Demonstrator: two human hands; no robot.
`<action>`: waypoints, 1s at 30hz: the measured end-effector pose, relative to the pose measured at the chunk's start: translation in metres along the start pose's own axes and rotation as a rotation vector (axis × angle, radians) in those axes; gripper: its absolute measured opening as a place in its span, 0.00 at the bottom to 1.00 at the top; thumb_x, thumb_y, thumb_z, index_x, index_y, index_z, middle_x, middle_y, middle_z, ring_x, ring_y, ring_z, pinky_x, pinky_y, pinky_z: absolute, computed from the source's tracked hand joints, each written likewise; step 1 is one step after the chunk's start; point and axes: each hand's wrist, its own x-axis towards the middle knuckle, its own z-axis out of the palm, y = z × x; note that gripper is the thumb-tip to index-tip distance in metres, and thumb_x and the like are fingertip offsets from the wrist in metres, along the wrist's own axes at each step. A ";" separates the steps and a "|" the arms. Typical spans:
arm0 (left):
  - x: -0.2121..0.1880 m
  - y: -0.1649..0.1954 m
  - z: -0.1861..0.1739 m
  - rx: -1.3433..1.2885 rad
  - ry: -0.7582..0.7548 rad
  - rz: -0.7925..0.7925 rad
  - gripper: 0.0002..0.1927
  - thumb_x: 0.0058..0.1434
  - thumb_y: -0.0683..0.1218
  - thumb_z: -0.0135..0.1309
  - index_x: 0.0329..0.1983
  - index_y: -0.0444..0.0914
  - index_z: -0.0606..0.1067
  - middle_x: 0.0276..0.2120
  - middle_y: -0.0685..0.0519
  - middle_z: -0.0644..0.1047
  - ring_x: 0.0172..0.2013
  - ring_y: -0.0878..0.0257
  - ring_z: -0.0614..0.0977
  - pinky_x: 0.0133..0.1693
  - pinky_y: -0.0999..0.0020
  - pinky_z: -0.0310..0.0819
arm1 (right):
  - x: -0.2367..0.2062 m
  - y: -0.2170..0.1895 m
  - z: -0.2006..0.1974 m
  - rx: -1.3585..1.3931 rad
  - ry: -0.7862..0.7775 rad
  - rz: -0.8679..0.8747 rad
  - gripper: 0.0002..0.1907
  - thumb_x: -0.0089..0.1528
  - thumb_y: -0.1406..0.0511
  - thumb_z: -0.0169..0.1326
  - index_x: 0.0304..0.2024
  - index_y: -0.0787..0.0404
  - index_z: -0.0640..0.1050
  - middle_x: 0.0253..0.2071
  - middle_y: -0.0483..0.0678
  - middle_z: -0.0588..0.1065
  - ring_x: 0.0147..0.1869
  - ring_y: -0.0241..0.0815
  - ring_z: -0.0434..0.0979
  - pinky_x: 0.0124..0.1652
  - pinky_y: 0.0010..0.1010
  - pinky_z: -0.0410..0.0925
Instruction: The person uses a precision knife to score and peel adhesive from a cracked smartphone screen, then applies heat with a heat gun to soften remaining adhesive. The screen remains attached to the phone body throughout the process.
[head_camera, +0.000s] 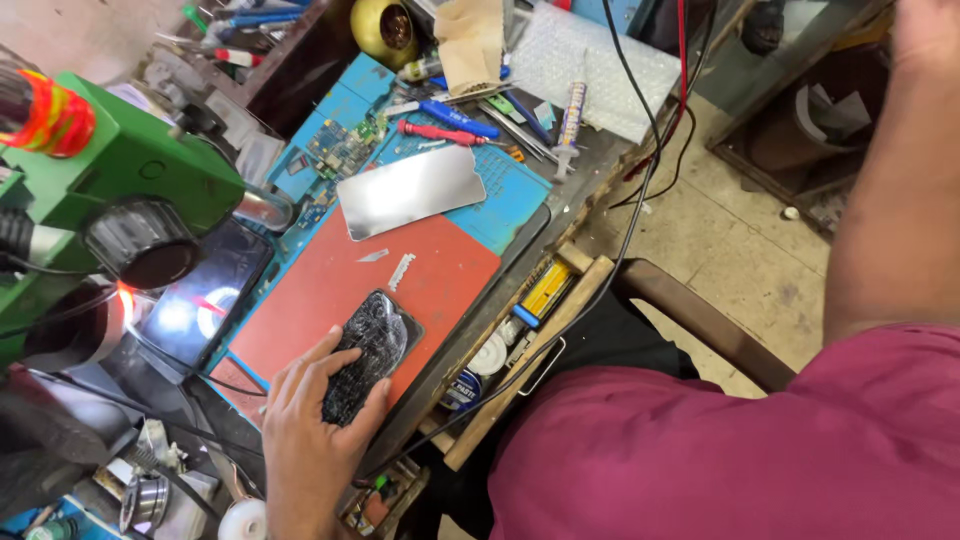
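The cracked phone (368, 352) lies face up on the red mat (350, 290), near the mat's front edge, its glass fractured across the whole surface. Your left hand (312, 430) rests on the phone's lower end: the thumb presses its right edge and the fingers (318, 362) curl over its left edge, a closed grip holding it flat against the mat. Your right hand is out of view; only the upper arm shows at the far right, so its grip cannot be told.

Just beyond the phone, a small metal blade (401, 270) lies on the mat. A bare metal plate (411, 191) straddles the mat's far edge and the blue mat (500, 205). A red screwdriver (438, 132) lies further back. An open drawer (520, 335) hangs under the counter (590, 170).
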 end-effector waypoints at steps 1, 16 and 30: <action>-0.001 0.000 -0.001 0.004 0.003 0.003 0.20 0.49 0.49 0.67 0.44 0.37 0.80 0.56 0.46 0.79 0.54 0.48 0.79 0.55 0.56 0.71 | -0.016 0.017 0.006 -0.078 -0.085 0.007 0.16 0.71 0.63 0.59 0.59 0.58 0.76 0.51 0.44 0.78 0.47 0.37 0.75 0.46 0.29 0.67; -0.005 0.008 0.002 -0.052 0.041 -0.025 0.21 0.48 0.48 0.68 0.45 0.37 0.80 0.56 0.46 0.79 0.56 0.48 0.78 0.56 0.56 0.71 | -0.187 0.117 0.093 -0.364 -0.907 0.399 0.16 0.68 0.65 0.61 0.57 0.57 0.77 0.50 0.45 0.78 0.49 0.40 0.77 0.47 0.31 0.69; -0.006 0.008 0.003 -0.072 0.065 -0.012 0.21 0.48 0.48 0.68 0.44 0.37 0.80 0.56 0.48 0.80 0.55 0.49 0.80 0.55 0.55 0.74 | -0.183 0.134 0.077 -0.461 -0.940 0.393 0.16 0.65 0.67 0.64 0.55 0.56 0.78 0.48 0.45 0.79 0.51 0.42 0.78 0.49 0.33 0.71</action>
